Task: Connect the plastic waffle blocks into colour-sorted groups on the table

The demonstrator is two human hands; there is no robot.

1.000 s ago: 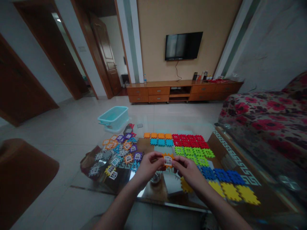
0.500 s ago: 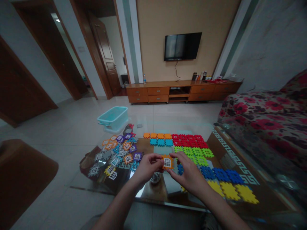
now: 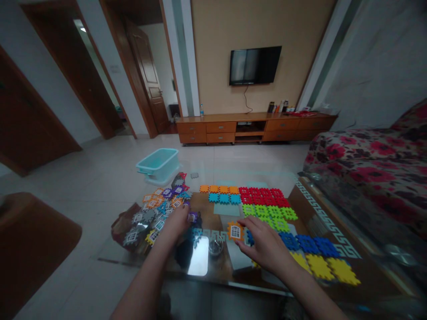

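Far left, teal basket (image 3: 157, 165) on floor, beyond the glass table (image 3: 325, 222). Loose pile (image 3: 150, 213) of mixed interlocking foam tiles lies on table's left part, grey, orange, blue and purple, many with white window frames. Left hand (image 3: 176, 221) sits at pile's right edge, palm down, wrist angled up and right, fingers curled downward. Purple tile (image 3: 192, 217) lies just beside the fingertips; grip cannot be told, fingers hide whatever is under them. Small glass dish (image 3: 215, 246) stands between the hands. Orange tile (image 3: 235, 231), white window in its centre, lies at the right hand's fingertips, touching the index finger, thumb just below. Right hand (image 3: 263, 244) is palm down, fingers partly spread, forearm coming in from lower right; cannot tell if tile is gripped or only touched. Blue tile (image 3: 250, 238) sits under the fingers. Further right, sorted blocks: red (image 3: 262, 197), green (image 3: 270, 218), blue (image 3: 308, 244), yellow (image 3: 320, 266).
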